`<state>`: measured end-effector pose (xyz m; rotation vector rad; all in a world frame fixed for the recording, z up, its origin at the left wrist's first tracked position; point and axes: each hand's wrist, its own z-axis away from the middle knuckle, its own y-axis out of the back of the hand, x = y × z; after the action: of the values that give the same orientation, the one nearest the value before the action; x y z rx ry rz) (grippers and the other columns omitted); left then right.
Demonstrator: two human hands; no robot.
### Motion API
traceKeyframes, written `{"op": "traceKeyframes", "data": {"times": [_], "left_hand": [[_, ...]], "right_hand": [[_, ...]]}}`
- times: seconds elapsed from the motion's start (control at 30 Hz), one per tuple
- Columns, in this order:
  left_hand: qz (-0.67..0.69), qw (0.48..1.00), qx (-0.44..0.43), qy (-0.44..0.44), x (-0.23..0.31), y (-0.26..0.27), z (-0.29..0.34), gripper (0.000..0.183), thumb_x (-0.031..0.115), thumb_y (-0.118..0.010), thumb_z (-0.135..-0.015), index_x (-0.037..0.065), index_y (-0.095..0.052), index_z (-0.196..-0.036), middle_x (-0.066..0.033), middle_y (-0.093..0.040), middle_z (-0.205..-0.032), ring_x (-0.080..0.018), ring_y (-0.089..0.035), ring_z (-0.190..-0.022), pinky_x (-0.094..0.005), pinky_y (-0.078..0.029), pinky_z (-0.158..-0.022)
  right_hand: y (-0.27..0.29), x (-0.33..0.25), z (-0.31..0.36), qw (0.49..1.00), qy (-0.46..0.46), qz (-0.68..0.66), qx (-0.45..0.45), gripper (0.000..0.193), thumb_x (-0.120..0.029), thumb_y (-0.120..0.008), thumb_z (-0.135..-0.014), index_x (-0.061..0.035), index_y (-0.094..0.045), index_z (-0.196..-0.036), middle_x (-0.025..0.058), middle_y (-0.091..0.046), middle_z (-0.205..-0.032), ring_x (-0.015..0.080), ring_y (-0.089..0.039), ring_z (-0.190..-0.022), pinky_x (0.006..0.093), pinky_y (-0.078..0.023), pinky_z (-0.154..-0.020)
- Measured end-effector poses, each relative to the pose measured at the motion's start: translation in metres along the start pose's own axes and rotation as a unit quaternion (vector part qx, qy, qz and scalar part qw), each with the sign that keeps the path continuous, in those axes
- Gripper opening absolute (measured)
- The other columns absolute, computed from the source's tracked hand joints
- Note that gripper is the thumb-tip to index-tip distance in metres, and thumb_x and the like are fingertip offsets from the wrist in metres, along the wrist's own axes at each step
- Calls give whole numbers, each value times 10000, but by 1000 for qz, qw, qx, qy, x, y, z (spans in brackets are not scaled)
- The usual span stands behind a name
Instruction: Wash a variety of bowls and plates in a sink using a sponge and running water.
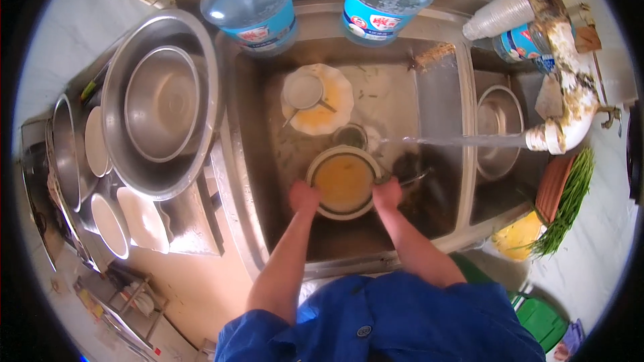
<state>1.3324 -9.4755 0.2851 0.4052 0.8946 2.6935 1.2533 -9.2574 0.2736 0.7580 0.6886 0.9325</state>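
Note:
My left hand (305, 197) and my right hand (387, 194) grip opposite sides of a round bowl (322, 159) with a pale rim, low in the steel sink (439, 161). Yellowish, cloudy liquid fills the bowl. Both hands are closed at its rim, with most fingertips hidden. A small cup-like container (350, 135) sits just beyond it. Farther back lies a scalloped white dish (341, 87) with yellowish liquid, and a small white bowl (303, 91) and a utensil rest in it. Beside my right hand is a dark, unclear clump with a metal handle (419, 177).
Water shoots leftward from a white pipe (557, 137) into the sink. Two large blue-labelled bottles (258, 23) stand behind. A big steel basin (211, 94) holds a smaller one at left, near white dishes (144, 221). Green stalks (570, 201) in a brown container (553, 188) stand at right.

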Motion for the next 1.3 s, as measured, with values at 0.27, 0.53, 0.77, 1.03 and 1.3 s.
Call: {"op": "traceKeyframes", "data": {"times": [0.27, 0.53, 0.77, 1.03, 1.3], "left_hand": [[-13, 995, -39, -94, -25, -8, -2, 364, 204, -687, -778, 10, -651, -1084, -237, -669, -1060, -394, -643, -1026, -455, -535, -864], [639, 730, -232, 59, 11, 14, 32, 393, -65, -563, -731, -30, -586, -1121, -158, -637, -1025, -280, -643, -876, -387, -550, -745], [615, 770, -145, -86, 88, 17, 49, 391, -91, -552, -701, -77, -594, -1090, -122, -648, -922, -274, -655, -890, -371, -532, -735], [406, 869, -148, -243, 139, 83, 42, 295, 1, -597, -690, -35, -635, -981, -111, -628, -799, -239, -626, -715, -370, -506, -639], [591, 803, -80, -22, 163, 15, 63, 238, 88, -601, -791, -6, -604, -1009, -130, -654, -920, -232, -647, -895, -379, -536, -752]], "right_hand": [[-5, 56, 1, 979, 13, -182, -87, 481, -166, -805, -668, 41, -651, -1074, 200, -709, -980, 321, -694, -890, 415, -532, -782], [110, 4, 5, 961, 67, -212, -167, 283, -16, -761, -674, 51, -645, -923, 187, -687, -820, 279, -685, -737, 413, -547, -692], [184, -78, 34, 941, 315, 107, 60, 430, -331, -725, -830, -13, -607, -1095, 234, -605, -1100, 419, -604, -985, 490, -497, -878], [191, -71, 49, 802, 554, 216, -64, 489, -305, -771, -724, 35, -641, -1050, 240, -539, -1263, 411, -472, -1255, 542, -347, -1090], [181, -114, 50, 889, 454, 35, -36, 203, -63, -666, -673, -26, -599, -861, 159, -630, -837, 364, -627, -861, 466, -499, -775]]}}
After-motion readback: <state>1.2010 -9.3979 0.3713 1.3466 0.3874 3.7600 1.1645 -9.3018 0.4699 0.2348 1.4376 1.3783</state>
